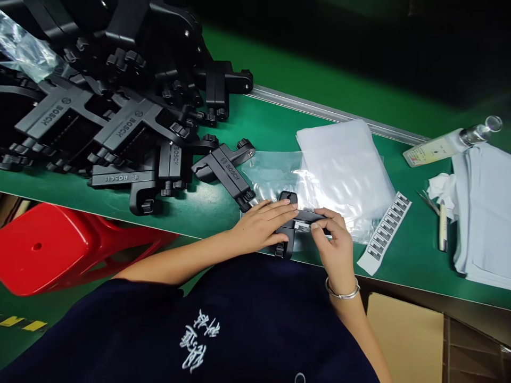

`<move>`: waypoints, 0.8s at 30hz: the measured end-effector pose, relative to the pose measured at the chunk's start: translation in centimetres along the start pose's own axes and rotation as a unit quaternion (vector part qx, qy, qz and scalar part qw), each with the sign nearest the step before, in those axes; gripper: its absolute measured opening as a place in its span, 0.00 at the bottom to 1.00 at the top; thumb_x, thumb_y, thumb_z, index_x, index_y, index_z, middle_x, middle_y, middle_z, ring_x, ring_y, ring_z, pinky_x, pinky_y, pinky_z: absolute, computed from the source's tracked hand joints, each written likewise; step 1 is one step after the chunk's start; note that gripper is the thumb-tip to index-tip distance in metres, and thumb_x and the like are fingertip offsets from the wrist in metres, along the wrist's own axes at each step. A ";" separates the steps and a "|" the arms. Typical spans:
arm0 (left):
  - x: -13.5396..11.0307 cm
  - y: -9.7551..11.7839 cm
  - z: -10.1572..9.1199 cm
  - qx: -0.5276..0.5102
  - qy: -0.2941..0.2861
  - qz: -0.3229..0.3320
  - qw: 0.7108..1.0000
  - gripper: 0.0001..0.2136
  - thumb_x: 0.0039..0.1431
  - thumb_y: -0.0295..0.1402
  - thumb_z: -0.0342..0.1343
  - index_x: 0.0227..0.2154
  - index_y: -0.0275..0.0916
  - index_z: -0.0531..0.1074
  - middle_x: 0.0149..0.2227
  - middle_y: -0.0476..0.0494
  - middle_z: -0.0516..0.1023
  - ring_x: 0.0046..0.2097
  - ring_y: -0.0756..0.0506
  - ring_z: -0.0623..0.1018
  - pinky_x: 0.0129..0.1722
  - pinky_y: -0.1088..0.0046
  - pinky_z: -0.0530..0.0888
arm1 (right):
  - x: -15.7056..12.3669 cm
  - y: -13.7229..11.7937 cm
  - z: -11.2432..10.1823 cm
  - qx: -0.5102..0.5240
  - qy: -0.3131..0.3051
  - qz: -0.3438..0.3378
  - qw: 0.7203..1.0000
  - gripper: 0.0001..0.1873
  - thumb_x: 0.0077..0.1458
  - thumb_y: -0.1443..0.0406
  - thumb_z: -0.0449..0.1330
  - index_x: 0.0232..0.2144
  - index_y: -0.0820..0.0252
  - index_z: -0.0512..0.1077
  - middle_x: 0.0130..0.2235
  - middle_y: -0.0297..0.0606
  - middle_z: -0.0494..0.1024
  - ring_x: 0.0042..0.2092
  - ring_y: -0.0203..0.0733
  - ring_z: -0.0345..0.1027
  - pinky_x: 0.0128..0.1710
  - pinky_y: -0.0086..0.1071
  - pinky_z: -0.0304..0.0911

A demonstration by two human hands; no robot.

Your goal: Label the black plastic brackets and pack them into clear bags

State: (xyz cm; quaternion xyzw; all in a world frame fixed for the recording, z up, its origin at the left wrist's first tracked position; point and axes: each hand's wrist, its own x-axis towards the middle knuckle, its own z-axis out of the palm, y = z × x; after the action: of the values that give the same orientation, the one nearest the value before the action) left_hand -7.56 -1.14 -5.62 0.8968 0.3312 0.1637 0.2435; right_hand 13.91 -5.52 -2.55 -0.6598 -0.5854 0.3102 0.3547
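Note:
A black plastic clamp bracket (288, 242) lies in front of me at the table's near edge. My left hand (259, 226) rests across its left side, fingers stretched over it and thumb lower down, holding it steady. On the bracket's flat bar sits a small pale label (302, 226). My right hand (333, 236) is closed in a pinch at the label's right end, its fingertips against the bar. Another bracket marked BOSCH (227, 173) lies just beyond my left hand. Under the work are clear plastic bags (271, 173).
Many black BOSCH brackets (123, 127) are piled at the left. A sticker strip (385, 234) lies right of my hands, near white plastic sheets (343, 154). Farther right are a pump bottle (439, 149), a cutter knife (443, 226) and folded cloths (485, 213). A red stool (43, 244) stands left.

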 end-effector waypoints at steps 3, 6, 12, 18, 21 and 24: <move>0.0 -0.1 -0.2 0.005 -0.012 -0.005 1.000 0.27 0.63 0.42 0.55 0.62 0.38 0.61 0.63 0.38 0.66 0.66 0.39 0.63 0.63 0.53 0.62 | 0.1 0.1 0.5 -0.001 0.000 0.013 1.000 0.08 0.56 0.64 0.58 0.25 0.56 0.71 0.45 0.40 0.75 0.49 0.50 0.67 0.52 0.49 0.58; 0.1 -0.1 -0.3 0.007 -0.013 -0.005 1.000 0.26 0.63 0.42 0.55 0.61 0.38 0.62 0.63 0.38 0.67 0.66 0.39 0.63 0.63 0.53 0.62 | 0.3 0.2 0.6 -0.005 -0.008 0.015 1.000 0.09 0.56 0.63 0.58 0.25 0.56 0.71 0.44 0.40 0.75 0.49 0.50 0.66 0.52 0.49 0.58; 0.1 0.0 -0.3 0.009 -0.005 -0.003 1.000 0.26 0.63 0.43 0.55 0.61 0.38 0.63 0.62 0.39 0.68 0.65 0.39 0.64 0.62 0.55 0.64 | 0.4 0.3 0.6 -0.018 -0.012 0.007 1.000 0.09 0.57 0.63 0.58 0.25 0.56 0.72 0.44 0.40 0.75 0.49 0.50 0.66 0.52 0.49 0.57; 0.1 0.0 -0.3 0.005 -0.011 -0.011 1.000 0.26 0.63 0.43 0.55 0.61 0.40 0.63 0.62 0.38 0.68 0.65 0.39 0.64 0.63 0.55 0.63 | 0.4 0.4 0.6 -0.017 -0.013 0.005 1.000 0.09 0.57 0.63 0.58 0.25 0.56 0.71 0.44 0.40 0.75 0.49 0.50 0.66 0.53 0.49 0.57; 0.1 -0.1 -0.3 0.001 -0.012 -0.009 1.000 0.26 0.63 0.43 0.55 0.61 0.40 0.63 0.62 0.38 0.68 0.65 0.39 0.64 0.63 0.54 0.63 | 0.5 0.3 0.6 -0.017 -0.017 0.009 1.000 0.09 0.56 0.63 0.58 0.25 0.56 0.71 0.45 0.40 0.75 0.49 0.50 0.66 0.53 0.49 0.57; 0.0 -0.1 -0.3 0.002 -0.009 -0.007 1.000 0.26 0.63 0.43 0.54 0.61 0.39 0.63 0.62 0.38 0.68 0.65 0.39 0.64 0.62 0.54 0.64 | 0.5 0.2 0.6 -0.021 -0.020 0.011 1.000 0.09 0.57 0.63 0.58 0.25 0.56 0.71 0.45 0.40 0.75 0.49 0.50 0.66 0.53 0.49 0.57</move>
State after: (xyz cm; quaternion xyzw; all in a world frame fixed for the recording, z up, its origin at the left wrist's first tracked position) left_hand -7.72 -0.95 -5.38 0.8966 0.3352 0.1530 0.2458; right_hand 13.62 -5.02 -3.02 -0.6669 -0.5915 0.3146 0.3262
